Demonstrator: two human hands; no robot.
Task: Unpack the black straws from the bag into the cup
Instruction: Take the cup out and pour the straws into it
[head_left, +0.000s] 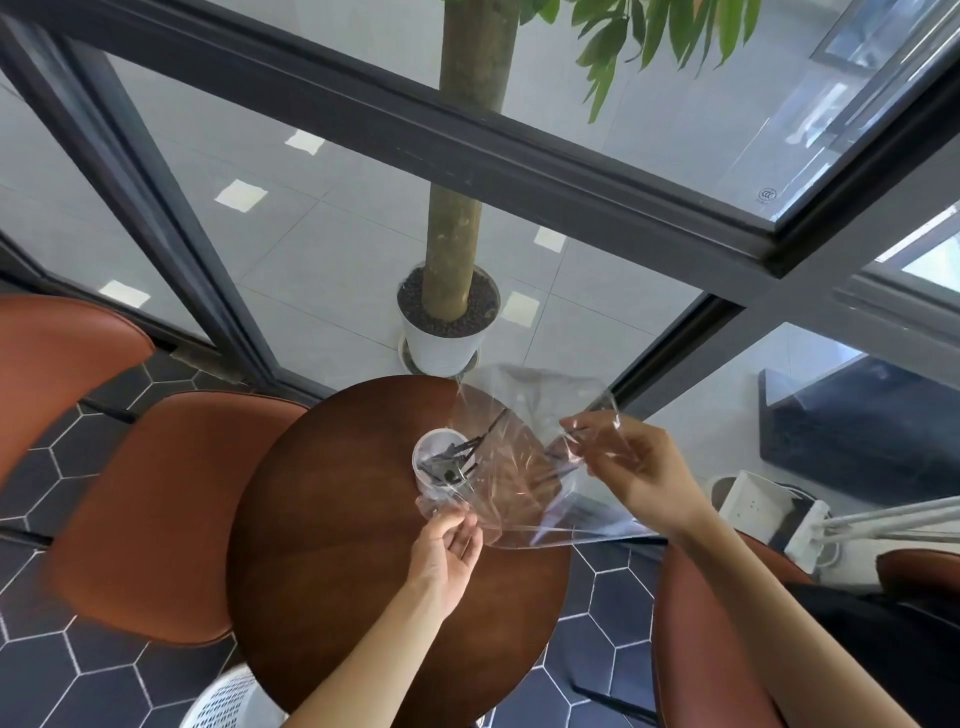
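1. We see bare round table (332, 545) all along the left and near side, with room to pass.
2. The clear bag (524, 467) drapes over the right half and spreads over the cup (439, 460), covering the way in from the right.
3. Brown chairs (171, 509) crowd the left and right edges.
4. The potted tree (449, 322) stands just past the far rim.

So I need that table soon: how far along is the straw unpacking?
Well along, it seems. Done: several black straws already sit in the cup on the round table. In hand: the right hand lifts the clear bag by its far end while the left hand holds its mouth by the cup. Left: at least one straw still lies inside the bag.
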